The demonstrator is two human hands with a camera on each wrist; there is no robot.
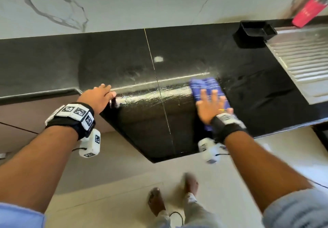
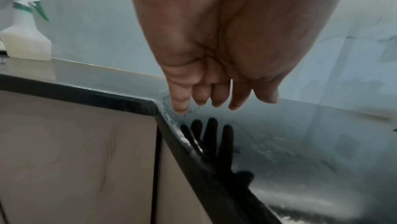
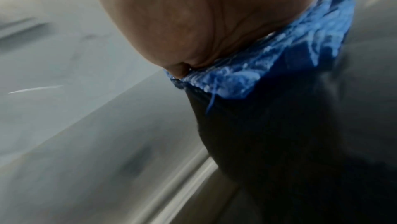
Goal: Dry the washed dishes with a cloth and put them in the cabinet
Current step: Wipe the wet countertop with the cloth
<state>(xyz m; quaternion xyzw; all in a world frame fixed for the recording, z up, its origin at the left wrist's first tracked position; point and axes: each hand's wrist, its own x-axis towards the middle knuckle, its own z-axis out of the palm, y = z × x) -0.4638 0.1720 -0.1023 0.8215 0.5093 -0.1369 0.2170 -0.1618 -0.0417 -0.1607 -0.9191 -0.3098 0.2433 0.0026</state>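
A black stone counter (image 1: 177,53) runs below a marbled white wall (image 1: 106,2), wet streaks shining across its middle. At the far right a ribbed steel draining board (image 1: 301,62) is set into it, with a black tray (image 1: 254,30) just beside it and a red container (image 1: 307,12) behind. Below the counter's left part sits a brown cabinet (image 2: 75,151). A white spray bottle (image 2: 25,35) stands on the counter far to the left. The blue cloth (image 1: 205,89) lies flat on the wet counter, pressed down by the right hand (image 1: 211,107) with fingers spread straight. The left hand (image 1: 98,98) is empty, fingers straight, fingertips touching the counter's edge.
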